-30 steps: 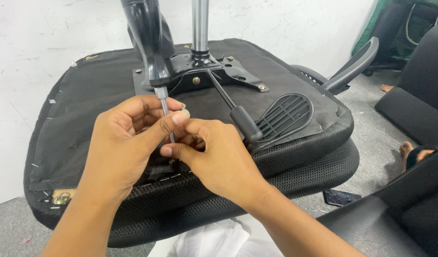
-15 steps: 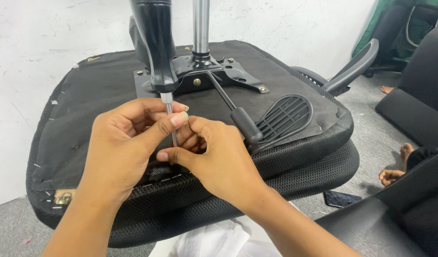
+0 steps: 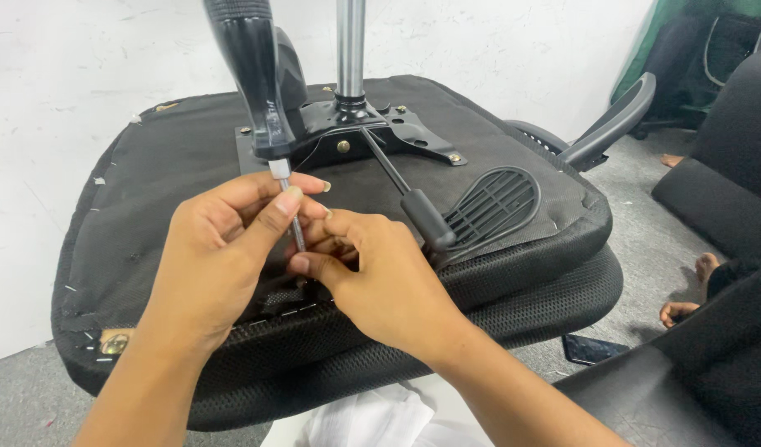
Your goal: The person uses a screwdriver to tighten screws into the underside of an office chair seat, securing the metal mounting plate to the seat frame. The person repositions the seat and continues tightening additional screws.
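Observation:
An upturned black office chair seat [image 3: 173,165] lies before me with its metal base plate [image 3: 360,132] and chrome gas column [image 3: 350,50] pointing up. A screwdriver with a black handle [image 3: 248,74] stands upright, its thin shaft [image 3: 293,228] running down between my hands. My left hand [image 3: 219,252] pinches the shaft between thumb and fingers. My right hand [image 3: 372,277] is closed around the shaft's lower end at the seat's front edge. The tip and what it meets are hidden by my fingers.
A black lever with a grip [image 3: 426,217] juts from the plate beside a ribbed oval panel [image 3: 492,203]. An armrest [image 3: 612,120] sticks out right. Another black chair [image 3: 720,190], a person's bare foot [image 3: 686,310] and a phone [image 3: 594,348] are on the grey floor.
The view has shifted slightly and the screwdriver handle now stands a little more to the left. Both hands stay closed on the shaft at the same spot.

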